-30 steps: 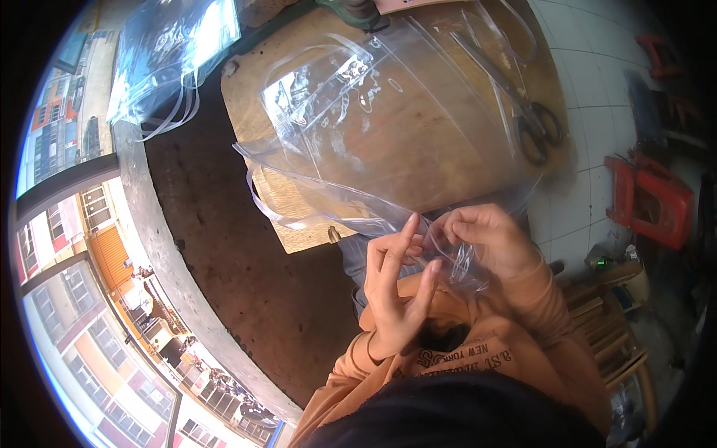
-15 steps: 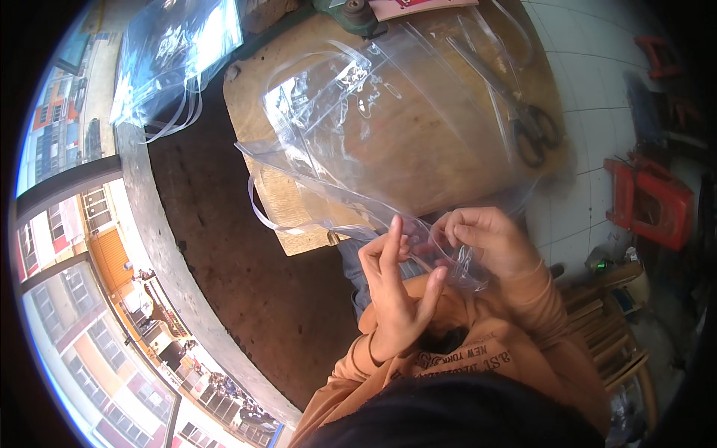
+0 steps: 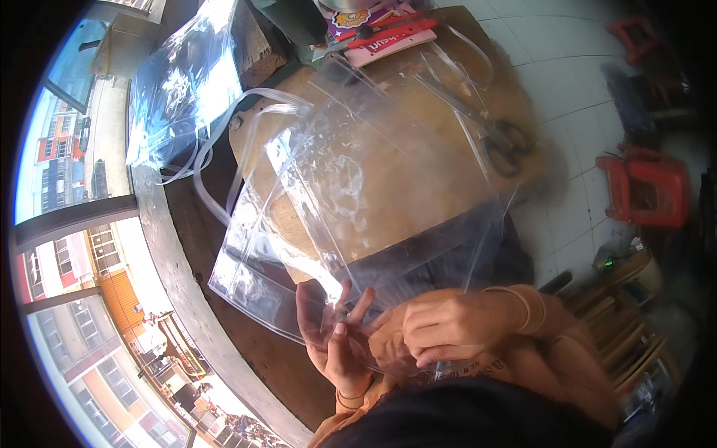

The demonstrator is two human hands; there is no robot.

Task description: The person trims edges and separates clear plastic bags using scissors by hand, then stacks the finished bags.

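Observation:
A large clear plastic bag (image 3: 373,194) with strap-like clear handles spreads over the wooden board and down to my lap. My left hand (image 3: 332,328) is at its near left part, fingers apart and seen partly through the film; whether they are inside the bag or behind it I cannot tell. My right hand (image 3: 455,325) is closed on the bag's near edge, fingers curled, just right of the left hand. Scissors (image 3: 500,138) with dark handles lie on the board's right side, partly under the film.
The wooden board (image 3: 306,246) stands before me. At upper left lies a stack of clear plastic bags (image 3: 190,82). Pink packages (image 3: 392,48) and a red-handled tool (image 3: 388,33) sit at the far edge. A red plastic stool (image 3: 646,187) stands on the tiled floor at right.
The bag has been opened out and drawn toward me, its left part swung nearer. Both hands have moved lower; the right has closed on the edge. My view has shifted slightly.

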